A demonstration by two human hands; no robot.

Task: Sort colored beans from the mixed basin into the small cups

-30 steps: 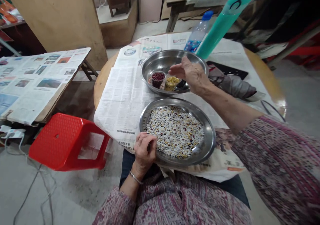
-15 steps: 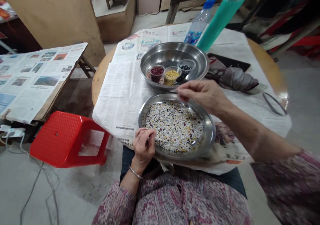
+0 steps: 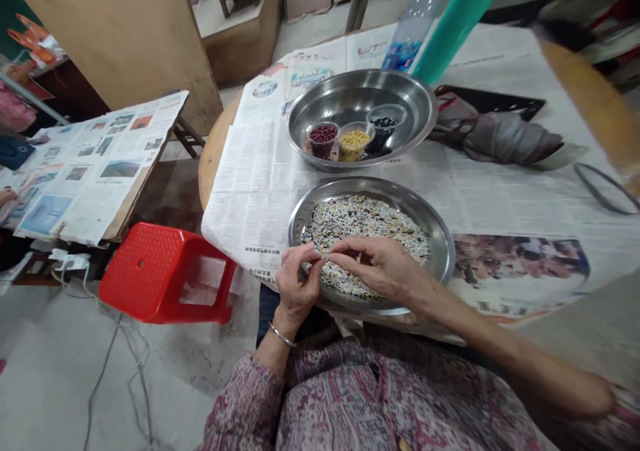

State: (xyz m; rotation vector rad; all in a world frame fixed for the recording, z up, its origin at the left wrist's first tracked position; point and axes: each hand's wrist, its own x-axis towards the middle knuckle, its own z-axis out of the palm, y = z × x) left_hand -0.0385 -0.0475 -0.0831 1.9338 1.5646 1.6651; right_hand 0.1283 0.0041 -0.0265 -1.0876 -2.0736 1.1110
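Note:
Above the left side of the near metal basin (image 3: 447, 257), my left hand (image 3: 299, 279) is closed with its thumb and fingertips pinched together. My right hand (image 3: 383, 267) meets it there, its thumb and forefinger also pinched, fingertips close to the left ones. Anything between the fingers is too small to make out. White grains mixed with dark, yellow and red beans (image 3: 367, 217) cover the basin's bottom. Behind it, a second metal basin (image 3: 417, 94) holds three clear cups: red beans (image 3: 323, 137), yellow beans (image 3: 355, 140) and black beans (image 3: 387, 121).
Newspaper (image 3: 250, 191) covers the round table. A plastic bottle (image 3: 407, 37), a teal tube (image 3: 455, 31) and a grey folded umbrella (image 3: 505, 137) lie or stand beyond the basins. A red stool (image 3: 150, 271) and a newspaper-covered table (image 3: 100, 164) are at left.
My right hand has come back from over the far basin to my left hand's fingertips above the grains. My left hand stays pinched by the near basin. The view has shifted slightly.

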